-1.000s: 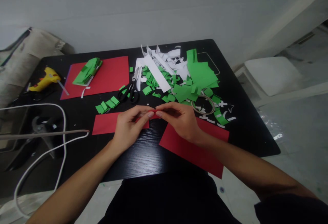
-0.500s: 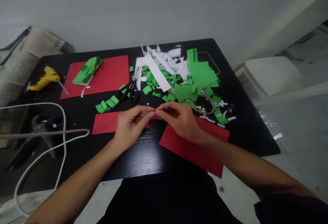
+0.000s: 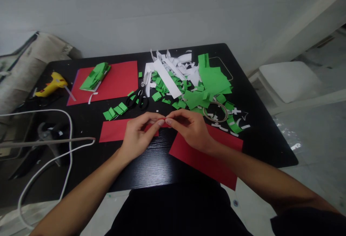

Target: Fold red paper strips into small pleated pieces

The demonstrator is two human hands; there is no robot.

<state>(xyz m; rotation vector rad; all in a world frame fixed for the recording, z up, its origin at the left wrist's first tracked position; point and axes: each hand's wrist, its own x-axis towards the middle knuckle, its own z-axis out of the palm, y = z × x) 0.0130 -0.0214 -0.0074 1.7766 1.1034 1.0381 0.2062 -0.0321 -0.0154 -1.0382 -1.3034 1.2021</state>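
Small red paper piece [image 3: 165,124], mostly hidden, pinched by left hand [image 3: 138,130] and right hand [image 3: 194,129] over black wood-grain table [image 3: 151,173] | flat red paper rectangle [image 3: 112,130] partly covered by left hand | larger red paper sheet [image 3: 201,161] overlapped by right hand | black-handled scissors [image 3: 142,93] seen beyond

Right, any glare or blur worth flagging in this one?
Head view: dim and slightly soft overall; whitish glare on the black table toward its near edge; the red piece between the left hand and right hand is too soft to make out clearly.
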